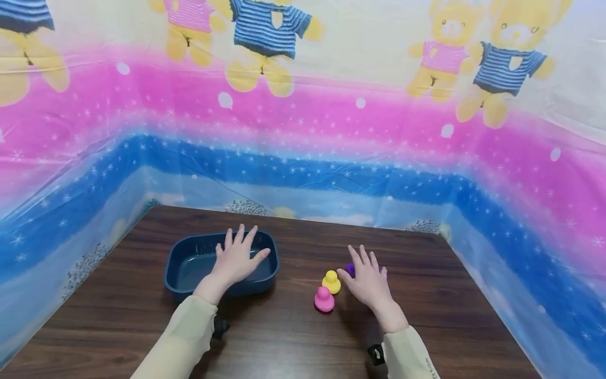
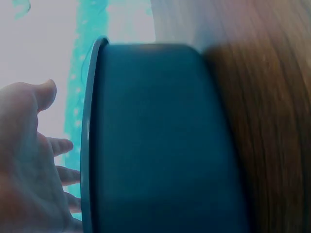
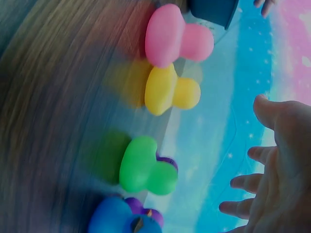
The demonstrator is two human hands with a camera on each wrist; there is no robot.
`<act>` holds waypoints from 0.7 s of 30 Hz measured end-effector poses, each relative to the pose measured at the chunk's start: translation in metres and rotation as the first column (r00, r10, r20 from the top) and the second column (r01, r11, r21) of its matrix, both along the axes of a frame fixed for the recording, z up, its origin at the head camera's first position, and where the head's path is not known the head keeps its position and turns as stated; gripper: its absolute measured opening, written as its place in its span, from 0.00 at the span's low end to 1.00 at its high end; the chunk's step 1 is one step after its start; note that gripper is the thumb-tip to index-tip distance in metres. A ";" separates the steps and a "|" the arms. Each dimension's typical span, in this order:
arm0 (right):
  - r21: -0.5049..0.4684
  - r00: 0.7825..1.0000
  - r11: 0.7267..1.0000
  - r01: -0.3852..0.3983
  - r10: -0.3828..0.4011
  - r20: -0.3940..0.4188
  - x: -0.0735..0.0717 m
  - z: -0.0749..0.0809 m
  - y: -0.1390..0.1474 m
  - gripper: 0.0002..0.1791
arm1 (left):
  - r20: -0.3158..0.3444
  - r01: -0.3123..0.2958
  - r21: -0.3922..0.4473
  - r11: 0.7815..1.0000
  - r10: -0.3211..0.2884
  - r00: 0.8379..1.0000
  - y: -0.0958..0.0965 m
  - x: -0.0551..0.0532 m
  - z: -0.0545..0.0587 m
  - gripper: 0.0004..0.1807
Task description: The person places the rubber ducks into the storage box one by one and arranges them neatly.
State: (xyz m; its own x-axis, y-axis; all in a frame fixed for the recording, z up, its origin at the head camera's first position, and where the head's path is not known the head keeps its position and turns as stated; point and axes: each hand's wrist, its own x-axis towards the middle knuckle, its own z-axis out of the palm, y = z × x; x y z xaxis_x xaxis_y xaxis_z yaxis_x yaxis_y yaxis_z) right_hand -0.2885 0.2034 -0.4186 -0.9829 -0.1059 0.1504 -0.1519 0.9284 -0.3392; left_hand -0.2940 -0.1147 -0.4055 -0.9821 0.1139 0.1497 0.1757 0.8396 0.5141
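Dark blue, round-cornered basin point(image 1: 255, 287) stands upright at left. Pink duck point(image 1: 324, 301) sits upright to its right, yellow duck point(image 1: 332, 286) just beyond. Farther right sit green duck point(image 3: 141, 166) and blue duck point(image 3: 109, 217), purple toys point(image 3: 134, 205) partly hidden behind.

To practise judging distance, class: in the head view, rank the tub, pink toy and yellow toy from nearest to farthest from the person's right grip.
1. Yellow toy: just left of the right grip.
2. Pink toy: also left, slightly closer to the viewer.
3. Tub: farthest left, beyond both toys.
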 end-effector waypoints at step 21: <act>-0.101 0.998 0.993 0.057 -0.053 0.037 0.006 0.005 0.056 0.47 | 0.049 -0.275 0.160 0.948 0.271 0.961 -0.080 0.004 0.009 0.37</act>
